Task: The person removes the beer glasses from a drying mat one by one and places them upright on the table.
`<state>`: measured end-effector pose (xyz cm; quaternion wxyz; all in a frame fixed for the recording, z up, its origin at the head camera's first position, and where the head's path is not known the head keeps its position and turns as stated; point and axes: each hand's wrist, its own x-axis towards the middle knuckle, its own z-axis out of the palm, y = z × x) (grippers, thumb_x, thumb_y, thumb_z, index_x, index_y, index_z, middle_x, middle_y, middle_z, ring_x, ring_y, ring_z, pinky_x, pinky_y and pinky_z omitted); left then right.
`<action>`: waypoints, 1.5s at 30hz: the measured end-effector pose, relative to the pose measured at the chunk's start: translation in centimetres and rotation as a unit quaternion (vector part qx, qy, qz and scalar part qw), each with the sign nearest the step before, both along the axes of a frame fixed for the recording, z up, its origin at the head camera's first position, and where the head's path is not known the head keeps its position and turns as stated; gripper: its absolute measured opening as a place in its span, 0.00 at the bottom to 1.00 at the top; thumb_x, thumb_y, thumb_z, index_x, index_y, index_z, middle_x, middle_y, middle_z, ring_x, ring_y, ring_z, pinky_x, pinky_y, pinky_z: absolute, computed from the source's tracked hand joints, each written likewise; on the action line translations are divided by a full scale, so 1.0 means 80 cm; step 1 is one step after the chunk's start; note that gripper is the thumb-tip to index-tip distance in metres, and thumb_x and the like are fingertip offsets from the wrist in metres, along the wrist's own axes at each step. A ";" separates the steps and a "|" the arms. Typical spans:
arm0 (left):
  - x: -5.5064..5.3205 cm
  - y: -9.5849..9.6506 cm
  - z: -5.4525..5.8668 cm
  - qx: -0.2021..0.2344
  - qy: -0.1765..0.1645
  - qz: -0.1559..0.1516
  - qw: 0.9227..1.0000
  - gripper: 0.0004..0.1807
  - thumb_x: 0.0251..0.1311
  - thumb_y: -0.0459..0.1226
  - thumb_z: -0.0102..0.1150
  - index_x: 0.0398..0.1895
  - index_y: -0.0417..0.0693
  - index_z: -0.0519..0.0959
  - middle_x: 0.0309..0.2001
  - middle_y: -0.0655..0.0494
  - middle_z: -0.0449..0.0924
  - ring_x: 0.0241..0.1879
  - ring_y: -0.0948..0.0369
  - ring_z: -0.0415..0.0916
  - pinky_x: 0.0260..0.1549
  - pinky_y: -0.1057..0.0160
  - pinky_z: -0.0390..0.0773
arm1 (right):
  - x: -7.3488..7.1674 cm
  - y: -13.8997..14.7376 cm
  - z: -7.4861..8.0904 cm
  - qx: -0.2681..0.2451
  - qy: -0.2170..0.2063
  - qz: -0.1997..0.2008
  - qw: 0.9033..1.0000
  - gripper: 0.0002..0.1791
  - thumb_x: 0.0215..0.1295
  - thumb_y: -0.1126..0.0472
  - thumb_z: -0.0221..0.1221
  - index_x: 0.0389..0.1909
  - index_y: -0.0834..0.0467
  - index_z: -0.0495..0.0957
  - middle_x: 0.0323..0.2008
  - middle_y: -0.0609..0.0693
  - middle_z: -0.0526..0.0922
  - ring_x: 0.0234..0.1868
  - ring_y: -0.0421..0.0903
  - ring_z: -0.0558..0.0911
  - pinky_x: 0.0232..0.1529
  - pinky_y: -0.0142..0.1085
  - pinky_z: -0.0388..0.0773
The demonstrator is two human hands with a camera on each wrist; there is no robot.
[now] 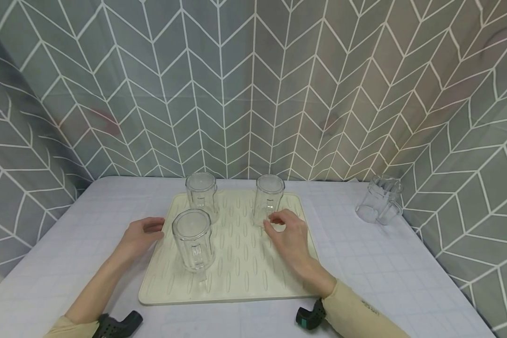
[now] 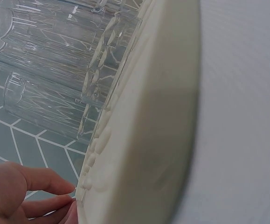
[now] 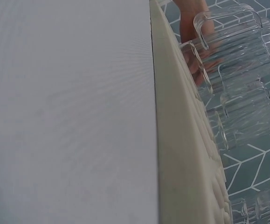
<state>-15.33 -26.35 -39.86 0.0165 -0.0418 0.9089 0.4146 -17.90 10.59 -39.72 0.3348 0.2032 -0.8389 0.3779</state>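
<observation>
Mat (image 1: 245, 277) with three mugs (image 1: 193, 249) placed; one seems left.
Left hand (image 1: 145, 233), loosely bent, gripping nothing, at the mat's left edge; two mugs on the mat's left; third mug (image 1: 269, 193) on its right; right hand (image 1: 290, 236) there, grip unclear; fourth mug (image 1: 375, 199) beyond.

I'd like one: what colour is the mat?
The mat is pale cream, clearest in the head view.

Table (image 1: 376, 286), white-covered. Directly upon it: one cream textured mat (image 1: 253, 277), centre; one clear handled mug (image 1: 372, 203), right.
</observation>
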 end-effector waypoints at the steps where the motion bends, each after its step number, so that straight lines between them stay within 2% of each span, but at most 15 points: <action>1: 0.000 0.000 0.000 0.000 -0.001 0.000 1.000 0.28 0.67 0.33 0.53 0.67 0.26 0.65 0.61 0.27 0.73 0.64 0.33 0.68 0.63 0.35 0.69 | 0.000 0.001 0.000 0.002 0.002 -0.001 1.000 0.06 0.51 0.66 0.72 0.29 0.58 0.84 0.27 0.49 0.85 0.29 0.46 0.85 0.32 0.39 0.83; 7: 0.001 0.001 -0.001 0.003 -0.001 0.000 1.000 0.28 0.67 0.33 0.52 0.67 0.26 0.65 0.61 0.27 0.73 0.63 0.33 0.68 0.62 0.35 0.70 | 0.001 0.007 0.002 0.012 0.008 -0.005 1.000 0.06 0.51 0.66 0.73 0.29 0.59 0.85 0.26 0.49 0.85 0.28 0.46 0.84 0.31 0.39 0.83; 17: 0.001 0.003 0.000 0.002 -0.002 -0.002 1.000 0.28 0.67 0.33 0.52 0.67 0.26 0.65 0.60 0.27 0.74 0.63 0.33 0.69 0.61 0.36 0.72 | 0.003 0.016 0.005 0.029 -0.005 -0.015 0.999 0.07 0.52 0.65 0.73 0.33 0.60 0.87 0.27 0.49 0.86 0.28 0.45 0.83 0.30 0.38 0.81; 27: -0.001 0.000 0.001 -0.001 -0.001 -0.008 1.000 0.28 0.68 0.33 0.52 0.67 0.26 0.65 0.60 0.27 0.73 0.63 0.33 0.68 0.62 0.36 0.71 | 0.003 0.029 0.008 0.023 -0.022 -0.030 0.999 0.07 0.52 0.67 0.72 0.33 0.60 0.86 0.26 0.50 0.86 0.27 0.49 0.84 0.29 0.38 0.81; 34: 0.001 -0.001 0.002 -0.002 0.000 -0.009 1.000 0.28 0.68 0.33 0.52 0.67 0.26 0.65 0.60 0.27 0.74 0.63 0.33 0.69 0.62 0.36 0.70 | 0.001 0.038 0.008 0.034 -0.016 -0.035 0.999 0.07 0.52 0.68 0.71 0.33 0.62 0.86 0.26 0.50 0.86 0.25 0.45 0.83 0.27 0.35 0.81; 45: 0.000 0.001 0.002 0.004 -0.002 -0.006 1.000 0.28 0.67 0.33 0.52 0.67 0.26 0.65 0.60 0.27 0.73 0.63 0.33 0.68 0.62 0.36 0.71 | -0.002 0.043 0.007 0.009 -0.019 -0.024 0.999 0.06 0.52 0.71 0.70 0.32 0.65 0.85 0.26 0.52 0.86 0.24 0.44 0.87 0.27 0.38 0.86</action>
